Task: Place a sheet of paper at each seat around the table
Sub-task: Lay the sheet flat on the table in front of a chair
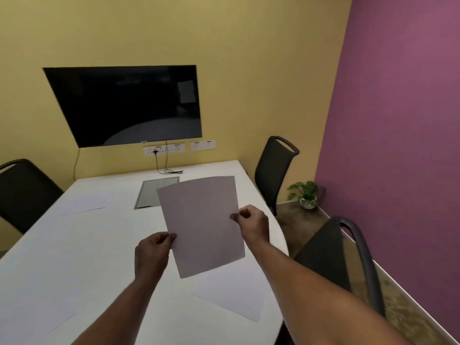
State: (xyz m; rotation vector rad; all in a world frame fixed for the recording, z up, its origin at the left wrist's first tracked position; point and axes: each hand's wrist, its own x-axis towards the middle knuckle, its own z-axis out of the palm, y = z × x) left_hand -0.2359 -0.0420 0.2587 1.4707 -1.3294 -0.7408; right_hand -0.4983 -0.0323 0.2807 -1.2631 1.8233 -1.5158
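I hold a white sheet of paper [202, 225] up above the white table [119, 242], tilted slightly. My left hand [151, 252] pinches its left edge and my right hand [252, 225] pinches its right edge. Three other sheets lie flat on the table: one at the near right [231, 297], one at the near left [53, 317], and one at the far left [82, 204]. Black chairs stand around the table: far right [273, 170], near right [333, 260], and far left [22, 192].
A grey cable hatch [149, 192] is set in the table's middle, with a black cable [170, 171] behind it. A dark screen [124, 105] hangs on the yellow wall. A small potted plant [305, 194] sits on a ledge by the purple wall.
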